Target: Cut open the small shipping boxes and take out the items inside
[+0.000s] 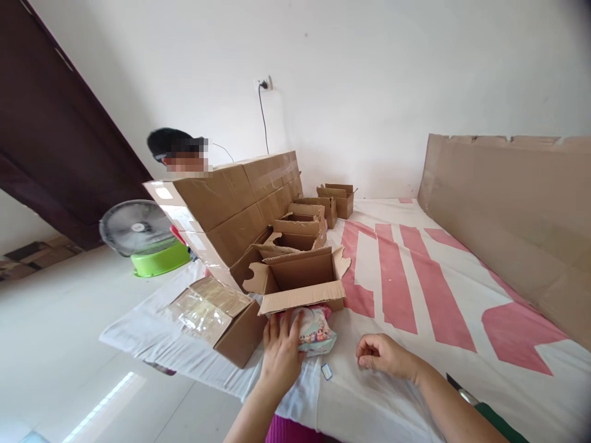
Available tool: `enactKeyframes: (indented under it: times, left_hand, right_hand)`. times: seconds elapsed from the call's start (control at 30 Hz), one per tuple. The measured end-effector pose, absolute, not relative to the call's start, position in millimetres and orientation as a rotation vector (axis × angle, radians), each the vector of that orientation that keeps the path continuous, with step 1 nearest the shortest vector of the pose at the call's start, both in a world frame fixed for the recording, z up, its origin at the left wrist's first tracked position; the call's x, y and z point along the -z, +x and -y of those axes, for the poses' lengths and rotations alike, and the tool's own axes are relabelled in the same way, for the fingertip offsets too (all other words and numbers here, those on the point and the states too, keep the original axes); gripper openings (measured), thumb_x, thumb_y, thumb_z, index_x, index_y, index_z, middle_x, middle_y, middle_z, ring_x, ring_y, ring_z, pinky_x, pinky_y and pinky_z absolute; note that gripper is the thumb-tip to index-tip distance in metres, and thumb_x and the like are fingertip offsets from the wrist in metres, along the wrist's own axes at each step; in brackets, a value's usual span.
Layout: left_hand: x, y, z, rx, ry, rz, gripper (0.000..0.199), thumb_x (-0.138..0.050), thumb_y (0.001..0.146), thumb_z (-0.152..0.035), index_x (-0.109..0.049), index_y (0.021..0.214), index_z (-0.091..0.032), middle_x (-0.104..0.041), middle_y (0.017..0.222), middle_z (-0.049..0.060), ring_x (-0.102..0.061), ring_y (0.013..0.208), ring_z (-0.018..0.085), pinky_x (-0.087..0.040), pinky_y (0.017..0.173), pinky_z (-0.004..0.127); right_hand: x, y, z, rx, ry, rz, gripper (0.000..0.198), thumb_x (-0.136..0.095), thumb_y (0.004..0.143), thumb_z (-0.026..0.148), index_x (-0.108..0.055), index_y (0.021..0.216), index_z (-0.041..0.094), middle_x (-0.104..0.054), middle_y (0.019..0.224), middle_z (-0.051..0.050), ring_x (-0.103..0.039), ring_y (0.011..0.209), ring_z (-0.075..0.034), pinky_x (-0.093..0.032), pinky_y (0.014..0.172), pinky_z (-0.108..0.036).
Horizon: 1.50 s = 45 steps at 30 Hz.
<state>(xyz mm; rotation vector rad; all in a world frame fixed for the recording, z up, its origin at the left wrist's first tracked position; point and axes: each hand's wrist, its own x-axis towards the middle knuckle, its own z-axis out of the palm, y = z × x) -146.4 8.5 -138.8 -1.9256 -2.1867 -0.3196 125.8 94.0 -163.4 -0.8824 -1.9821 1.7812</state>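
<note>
My left hand [281,351] lies with its fingers stretched out and slightly apart over the left part of a soft, printed pack [317,332], which looks like wet wipes. Cartoon figures cover the pack's pale, pink-edged wrapper. Right behind it stands an open cardboard box [302,295], its front flap folded outward above the pack. My right hand [385,357] rests on the cloth to the right, fingers loosely curled and nothing visible in them. Between the hands is a small blue-edged piece [327,371], too small to identify.
More open boxes [295,240] line up behind, beside a stacked wall of taped cartons [226,215]. A closed carton [221,314] sits left. A green-handled tool with a dark blade [489,415] lies near my right forearm. A cardboard sheet [503,215] stands right. Another person's head shows behind the cartons.
</note>
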Motion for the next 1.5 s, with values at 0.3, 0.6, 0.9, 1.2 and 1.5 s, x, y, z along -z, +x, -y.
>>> enactKeyframes:
  times: [0.3, 0.6, 0.9, 1.2, 1.5]
  left_hand:
    - [125.4, -154.5, -30.7, 0.292, -2.057, 2.249, 0.08, -0.066, 0.07, -0.013, -0.039, 0.144, -0.023, -0.028, 0.158, 0.011, -0.01, 0.148, 0.042, -0.022, 0.115, 0.056]
    - [110.8, -167.5, -37.9, 0.312, -2.234, 2.257, 0.081, -0.063, 0.065, -0.007, -0.041, 0.14, -0.025, -0.031, 0.158, 0.006, 0.003, 0.151, 0.035, -0.022, 0.117, 0.054]
    - [115.1, -164.9, -31.3, 0.374, -2.192, 2.229, 0.077, -0.063, 0.067, -0.007, -0.045, 0.14, -0.023, -0.037, 0.155, 0.008, -0.027, 0.145, 0.031, -0.017, 0.118, 0.052]
    - [146.6, -146.6, -6.1, 0.654, -1.881, 2.141, 0.064, -0.048, 0.078, 0.0, -0.057, 0.134, -0.031, -0.047, 0.148, 0.01, -0.03, 0.143, 0.033, -0.025, 0.115, 0.055]
    - [187.6, -159.8, -18.1, 0.728, -1.813, 2.294, 0.08, -0.046, 0.072, 0.007, -0.043, 0.144, -0.028, -0.017, 0.163, 0.013, -0.013, 0.149, 0.04, -0.034, 0.11, 0.057]
  right_hand:
    - [169.2, 124.9, -95.1, -1.801, -0.9, 1.959, 0.04, -0.073, 0.074, 0.053, -0.063, 0.087, 0.016, -0.066, 0.074, -0.003, -0.057, 0.066, -0.014, -0.041, 0.059, -0.026]
    - [162.7, 124.2, -91.7, -1.783, -0.906, 1.975, 0.041, -0.071, 0.075, 0.056, -0.063, 0.087, 0.017, -0.064, 0.074, -0.002, -0.058, 0.068, -0.015, -0.043, 0.06, -0.027]
    - [176.4, 90.1, -148.2, -1.291, -1.173, 1.73, 0.091, -0.068, 0.069, 0.068, -0.032, 0.141, 0.025, -0.038, 0.148, -0.016, -0.05, 0.125, -0.03, -0.046, 0.099, -0.048]
    - [150.0, 20.9, -162.1, -1.329, -0.71, 2.17, 0.087, -0.068, 0.073, 0.067, -0.043, 0.141, 0.018, -0.056, 0.137, -0.017, -0.056, 0.123, -0.031, -0.044, 0.104, -0.049]
    - [76.0, 9.4, -294.2, -0.695, -1.1, 2.084, 0.061, -0.043, 0.089, 0.06, -0.048, 0.133, 0.018, -0.059, 0.125, -0.017, -0.059, 0.112, -0.028, -0.048, 0.096, -0.048]
